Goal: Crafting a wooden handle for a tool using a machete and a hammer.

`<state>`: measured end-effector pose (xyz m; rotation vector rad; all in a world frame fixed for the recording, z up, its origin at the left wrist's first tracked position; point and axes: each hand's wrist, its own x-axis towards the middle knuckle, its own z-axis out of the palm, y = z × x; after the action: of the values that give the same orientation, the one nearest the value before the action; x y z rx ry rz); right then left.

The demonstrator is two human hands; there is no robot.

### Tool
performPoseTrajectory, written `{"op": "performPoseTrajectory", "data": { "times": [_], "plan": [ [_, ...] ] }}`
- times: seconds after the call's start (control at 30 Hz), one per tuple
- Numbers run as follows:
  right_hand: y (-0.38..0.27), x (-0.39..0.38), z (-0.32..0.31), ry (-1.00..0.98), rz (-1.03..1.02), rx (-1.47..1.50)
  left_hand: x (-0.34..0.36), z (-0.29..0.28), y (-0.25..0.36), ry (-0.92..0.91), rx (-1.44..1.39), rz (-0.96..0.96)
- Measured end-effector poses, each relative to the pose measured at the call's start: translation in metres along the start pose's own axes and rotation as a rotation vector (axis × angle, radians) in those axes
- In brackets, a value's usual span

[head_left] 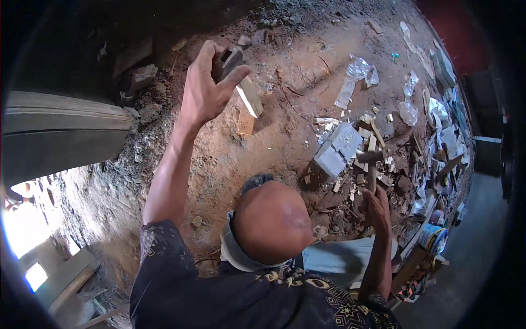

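At the upper left, my left hand [205, 90] grips a dark metal hammer head [232, 61] that has a rectangular hole. A pale squared wood piece [250, 98] shows below that hand. I cannot tell whether it joins the metal. Beneath its lower end is an orange-brown wood block [245, 123] on the dirt. At the right, my right hand [377, 207] is closed around the wooden handle of a hammer [371, 164]. The hammer's dark head points away from me, over wood chips [372, 143] beside a grey block [338, 149].
My bare bent knee [272, 222] rises in the middle. Clear plastic scraps [356, 77] lie on the dirt floor at the upper right. Mixed litter and a paint-type bucket [433, 239] line the right side. A long grey moulded board [66, 129] juts in from the left.
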<state>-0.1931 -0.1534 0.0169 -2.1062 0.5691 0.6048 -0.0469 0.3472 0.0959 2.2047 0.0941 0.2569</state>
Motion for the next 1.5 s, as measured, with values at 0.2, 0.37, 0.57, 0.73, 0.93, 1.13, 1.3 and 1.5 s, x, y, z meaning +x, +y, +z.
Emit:
{"op": "performPoseTrajectory", "data": {
  "times": [0.2, 0.37, 0.57, 0.73, 0.93, 1.13, 1.3, 1.5],
  "plan": [
    [-0.151, -0.043, 0.053, -0.109, -0.156, 0.134, -0.003, -0.001, -0.009, 0.021, 0.017, 0.212],
    [-0.206, -0.06, 0.069, -0.175, -0.338, 0.099, -0.016, -0.005, 0.011, -0.092, 0.026, 0.018],
    [-0.24, -0.068, 0.087, -0.136, -0.676, 0.018, -0.024, 0.004, -0.018, 0.17, -0.106, 0.159],
    [-0.269, -0.088, 0.093, -0.147, -0.725, 0.058, -0.036, 0.011, -0.009, 0.191, -0.133, 0.11],
    [-0.293, -0.101, 0.098, -0.108, -0.989, -0.053, -0.051, 0.021, -0.017, 0.258, -0.124, 0.171],
    [-0.3, -0.086, 0.12, -0.087, -1.04, -0.269, -0.065, 0.034, -0.026, 0.168, -0.07, -0.016],
    [-0.289, -0.071, 0.129, -0.207, -0.92, -0.372, -0.063, 0.032, -0.037, 0.183, -0.292, -0.057],
    [-0.303, -0.079, 0.115, -0.114, -0.959, 0.003, -0.059, -0.022, -0.012, 0.358, -0.205, 0.026]
  ]
}}
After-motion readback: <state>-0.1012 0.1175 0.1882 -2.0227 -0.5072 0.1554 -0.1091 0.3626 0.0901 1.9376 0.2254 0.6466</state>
